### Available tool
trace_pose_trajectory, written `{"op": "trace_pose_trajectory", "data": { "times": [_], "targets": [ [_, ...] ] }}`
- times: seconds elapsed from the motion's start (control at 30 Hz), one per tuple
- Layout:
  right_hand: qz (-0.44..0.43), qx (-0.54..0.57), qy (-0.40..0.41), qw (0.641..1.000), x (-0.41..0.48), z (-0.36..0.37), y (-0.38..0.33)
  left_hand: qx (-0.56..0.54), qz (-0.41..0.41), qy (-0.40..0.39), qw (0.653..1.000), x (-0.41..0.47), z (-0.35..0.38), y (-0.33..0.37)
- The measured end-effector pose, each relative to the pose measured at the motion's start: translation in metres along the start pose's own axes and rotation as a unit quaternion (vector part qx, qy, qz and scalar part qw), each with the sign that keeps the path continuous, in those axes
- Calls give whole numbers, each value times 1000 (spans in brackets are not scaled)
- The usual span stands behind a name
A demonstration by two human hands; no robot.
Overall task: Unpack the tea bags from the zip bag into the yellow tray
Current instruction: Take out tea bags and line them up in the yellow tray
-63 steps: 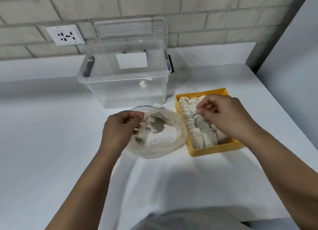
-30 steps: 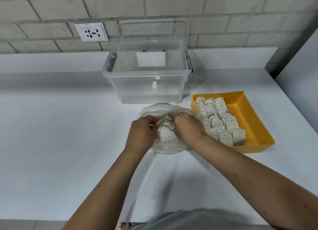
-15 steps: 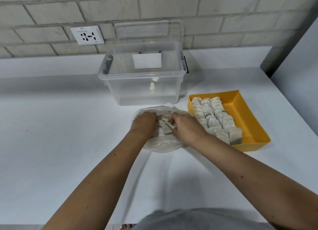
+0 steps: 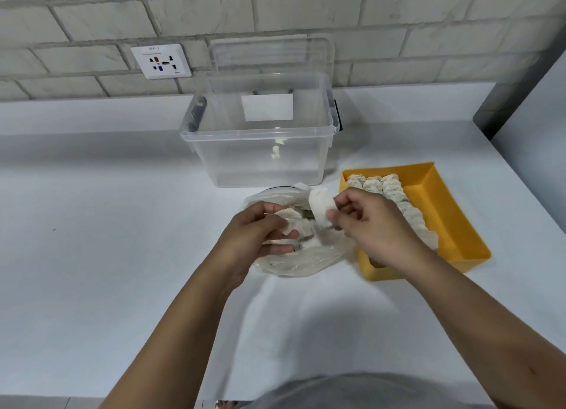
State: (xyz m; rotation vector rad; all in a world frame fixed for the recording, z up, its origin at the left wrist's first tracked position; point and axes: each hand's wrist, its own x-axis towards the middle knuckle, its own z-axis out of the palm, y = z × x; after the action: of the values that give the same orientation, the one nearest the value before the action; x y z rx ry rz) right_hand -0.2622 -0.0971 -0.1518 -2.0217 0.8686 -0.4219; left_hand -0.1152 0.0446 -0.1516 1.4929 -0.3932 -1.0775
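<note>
Wall socket (image 4: 161,61) lettering illegible

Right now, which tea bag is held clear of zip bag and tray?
The tea bag pinched in the right hand; the rest lie in the zip bag or yellow tray.

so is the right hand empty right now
No, the right hand pinches a white tea bag between thumb and fingers, over the zip bag.

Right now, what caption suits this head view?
Right hand pinches a tea bag over the zip bag held by left hand, beside yellow tray.
</note>
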Motion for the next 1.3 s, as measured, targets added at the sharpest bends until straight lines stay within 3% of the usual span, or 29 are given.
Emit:
{"op": "trace_pose_trajectory", "data": {
  "times": [0.07,0.17,0.23,0.4,0.5,0.53,0.6,0.67,0.73,1.03,1.13,1.2,1.3],
  "targets": [
    [41,126,-12,991,-5,-4,-3,-33,-10,17,999,0,0,-5],
    [106,308,-85,942,-10,-1,-9,-44,-8,36,998,0,5,-12],
    [117,319,-131,931,-11,8,-10,-13,12,48,999,1,9,-16],
    [100,243,-76,962,-1,34,-12,-61,20,42,997,-3,13,-14],
    [76,209,-76,972,11,40,-11,-23,36,73,996,-2,8,-16],
    [65,177,-68,980,15,43,-8,-19,40,92,995,-1,5,-16],
    [9,5,-50,999,25,47,1,-6,47,127,991,1,-4,-15],
    [-52,-203,-72,975,32,53,8,14,55,146,988,2,-13,-13],
    [-63,-303,-97,946,34,62,8,25,57,160,985,3,-20,-12],
    [-109,-393,-32,913,38,68,9,21,28,176,984,0,-25,-12],
    [-89,-270,-38,958,28,53,9,34,28,187,981,0,-27,-14],
    [-23,-75,-51,996,19,43,4,40,31,185,981,0,-24,-15],
    [74,198,-107,971,8,30,-9,35,27,163,986,1,-14,-17]
  ]
}}
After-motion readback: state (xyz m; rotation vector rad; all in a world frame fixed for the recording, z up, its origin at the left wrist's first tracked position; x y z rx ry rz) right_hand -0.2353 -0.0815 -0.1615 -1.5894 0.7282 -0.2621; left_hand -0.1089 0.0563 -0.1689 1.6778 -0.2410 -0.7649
